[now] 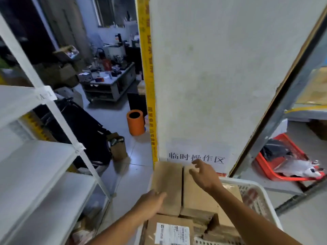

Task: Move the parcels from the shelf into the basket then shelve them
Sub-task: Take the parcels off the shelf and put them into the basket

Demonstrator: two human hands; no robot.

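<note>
A white plastic basket at the bottom centre holds several brown cardboard parcels. Two flat parcels lie side by side on top: the left parcel and the right parcel. Below them a parcel with a white label faces up. My left hand rests flat on the near left edge of the left parcel. My right hand hovers over the far end of the right parcel, fingers spread and loosely bent, holding nothing.
A white shelf unit stands at the left, its boards bare. A white pillar with a paper sign rises just behind the basket. A metal rack at the right holds a red basket. An orange cylinder and a brown bag stand on the floor.
</note>
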